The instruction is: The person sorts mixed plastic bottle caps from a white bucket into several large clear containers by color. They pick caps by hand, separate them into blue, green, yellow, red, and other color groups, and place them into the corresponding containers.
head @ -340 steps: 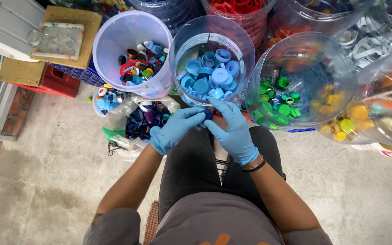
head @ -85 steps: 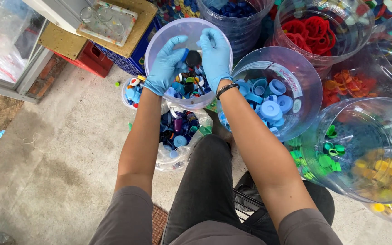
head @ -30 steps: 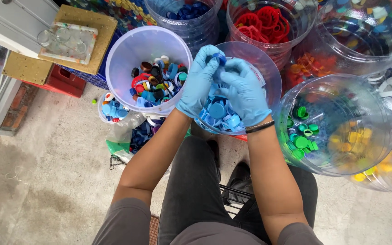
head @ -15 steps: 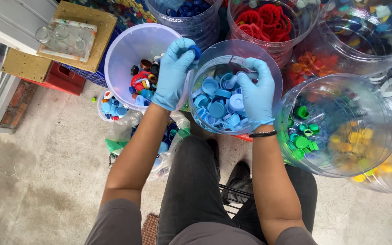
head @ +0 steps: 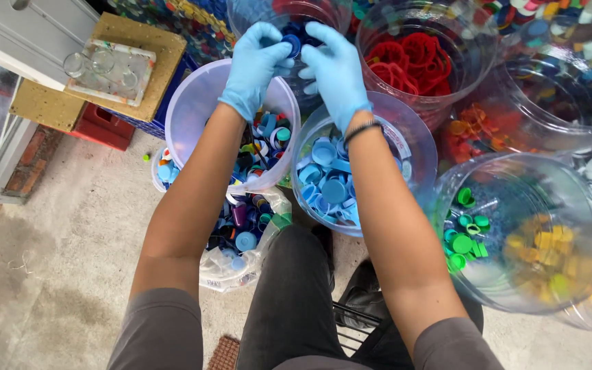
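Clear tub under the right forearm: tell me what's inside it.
The clear tub holds light blue bottle caps, loosely piled. The right forearm covers the tub's middle, so whatever lies there is hidden.

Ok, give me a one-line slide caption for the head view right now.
Gloved left hand and right hand hold a dark blue bottle cap above clear tubs of colour-sorted caps.

Both hands wear thin, smooth, matt blue rubber gloves, the left hand (head: 255, 65) pinching a dark blue plastic bottle cap (head: 291, 45) beside the right hand (head: 337, 68). The clear tub of light blue caps (head: 405, 140) and the tub of mixed caps (head: 193, 113) are glossy, translucent plastic, their caps smooth and shiny. The floor (head: 70, 233) is rough, matt concrete, and the trousers (head: 296, 301) are dull dark cloth.
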